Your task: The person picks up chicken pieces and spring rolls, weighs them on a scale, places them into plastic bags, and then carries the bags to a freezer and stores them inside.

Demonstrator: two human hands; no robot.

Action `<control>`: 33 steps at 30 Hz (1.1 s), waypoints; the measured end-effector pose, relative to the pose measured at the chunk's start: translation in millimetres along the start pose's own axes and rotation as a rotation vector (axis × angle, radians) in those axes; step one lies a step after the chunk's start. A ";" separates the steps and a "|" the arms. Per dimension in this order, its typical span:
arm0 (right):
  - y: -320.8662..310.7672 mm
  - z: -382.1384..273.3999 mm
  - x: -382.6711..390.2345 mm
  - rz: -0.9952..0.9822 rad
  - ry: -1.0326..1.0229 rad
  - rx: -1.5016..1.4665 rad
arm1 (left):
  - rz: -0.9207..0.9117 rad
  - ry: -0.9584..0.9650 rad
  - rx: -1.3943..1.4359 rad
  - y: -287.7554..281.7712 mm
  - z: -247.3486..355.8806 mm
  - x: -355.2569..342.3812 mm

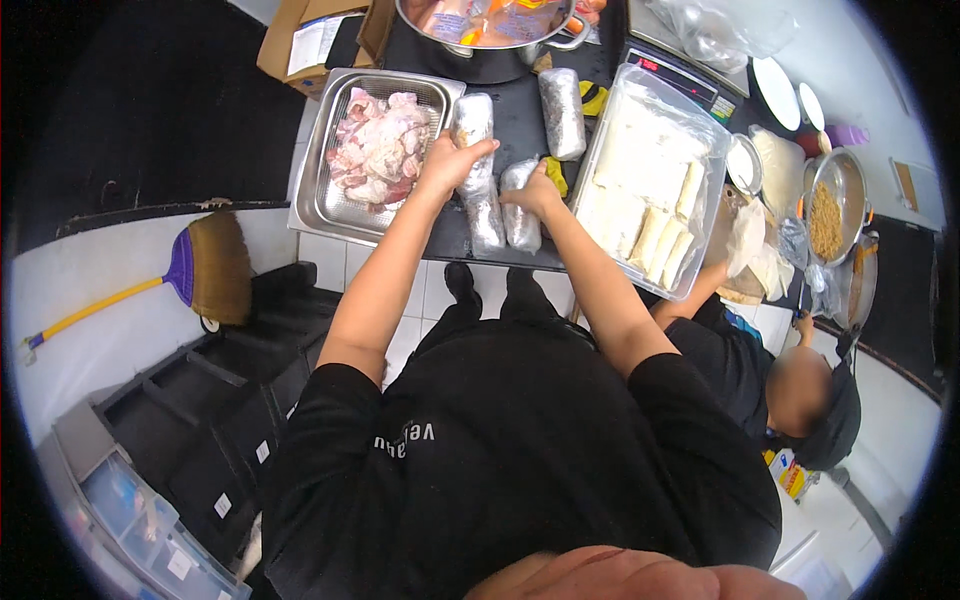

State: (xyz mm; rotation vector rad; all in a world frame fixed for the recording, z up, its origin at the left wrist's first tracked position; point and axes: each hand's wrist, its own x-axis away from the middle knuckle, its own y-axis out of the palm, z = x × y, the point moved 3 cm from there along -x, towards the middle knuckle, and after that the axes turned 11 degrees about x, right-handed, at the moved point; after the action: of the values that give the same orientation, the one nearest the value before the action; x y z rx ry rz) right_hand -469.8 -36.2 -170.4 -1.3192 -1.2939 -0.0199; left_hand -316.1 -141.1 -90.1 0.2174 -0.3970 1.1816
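Several rolls wrapped in shiny clear film lie on the dark table in front of me. My left hand [454,166] is closed around the left wrapped roll [484,215], its thumb across the top. Another wrapped length [473,117] lines up beyond that thumb; whether the two are one piece I cannot tell. Just to the right, my right hand [538,194] grips a shorter wrapped roll [521,228] from its right side. Farther back lies one more wrapped roll [563,114], touched by neither hand. Beside my left hand sits a perforated steel pan [340,222] of raw meat pieces [378,150].
A clear tub [590,240] of pale rolls stands right of my hands, by a digital scale [690,75]. A big steel pot [480,45] is at the back. At right, a co-worker [725,355] works near a pan [846,190]. A broom [205,268] leans left.
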 end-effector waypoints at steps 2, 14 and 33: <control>-5.2 1.5 -1.8 0.004 0.019 -0.068 | 0.014 -0.016 -0.039 -2.5 -9.2 -6.6; -17.9 -8.8 -16.3 0.176 -0.086 -0.185 | 0.132 0.000 -0.612 40.1 -18.2 -57.6; -368.8 69.5 107.8 0.797 -0.907 -0.707 | 0.206 0.182 -0.733 37.4 -77.0 -86.9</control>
State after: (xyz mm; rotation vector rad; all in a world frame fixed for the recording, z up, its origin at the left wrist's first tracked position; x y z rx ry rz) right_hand -714.0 -49.6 133.9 -2.5660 -1.4268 0.8252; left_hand -364.3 -173.0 -197.5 -0.5733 -0.6738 1.1707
